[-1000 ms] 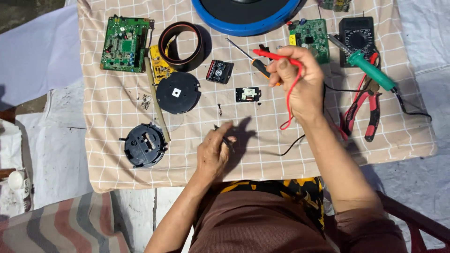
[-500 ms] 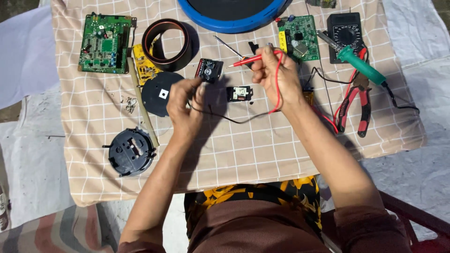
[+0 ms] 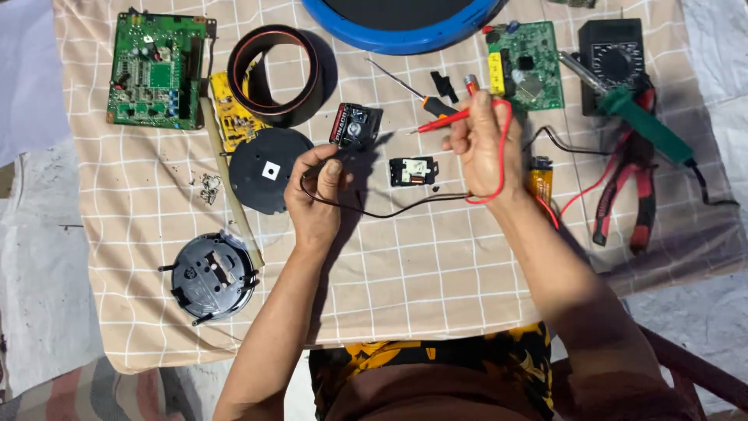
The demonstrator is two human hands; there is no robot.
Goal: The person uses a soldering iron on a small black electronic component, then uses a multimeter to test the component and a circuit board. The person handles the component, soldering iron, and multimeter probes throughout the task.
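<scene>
Round black motor housing (image 3: 212, 274) lies at lower left of the checked cloth (image 3: 436, 265); left hand (image 3: 315, 199) at centre, fingers pinched on the black probe lead (image 3: 389, 209); right hand (image 3: 481, 146) right of centre, closed around the red probe (image 3: 436, 122); a small black module (image 3: 413, 171) lies between them; green circuit board (image 3: 156, 68) upper left; black multimeter (image 3: 615, 54) upper right.

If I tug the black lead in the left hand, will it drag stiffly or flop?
Likely floppy: the black lead sags in a loose curve between the left hand and right hand. It looks thin, so probably light, and may snag the small black module lying beside it.
</scene>
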